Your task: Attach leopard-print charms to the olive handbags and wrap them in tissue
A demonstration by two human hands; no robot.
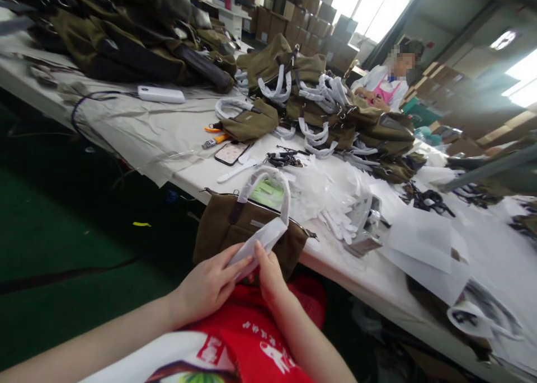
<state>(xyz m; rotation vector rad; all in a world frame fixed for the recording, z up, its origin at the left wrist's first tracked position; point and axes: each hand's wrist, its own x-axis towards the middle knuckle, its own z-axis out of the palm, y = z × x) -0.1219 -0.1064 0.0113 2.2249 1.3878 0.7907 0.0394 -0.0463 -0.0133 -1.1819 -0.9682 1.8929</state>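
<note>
In front of me an olive-brown handbag (218,221) stands at the table's front edge, its top unzipped and something pale green (267,193) inside. White wrapping covers its far handle (286,195). My left hand (212,279) and my right hand (268,268) are closed on a strip of white wrapping paper (262,236) over the bag's near side. The strip reaches up to the handle's lower end; whether a second handle lies inside it is hidden. My fingertips are close together, thumbs on top.
Olive bags with white-wrapped handles (323,92) are piled beyond. Dark olive bags (126,42) lie at left. A phone (231,153), an orange-handled cutter (216,141), black straps (283,159), plastic bags (314,187) and paper sheets (419,237) lie on the table. A co-worker (384,86) is across.
</note>
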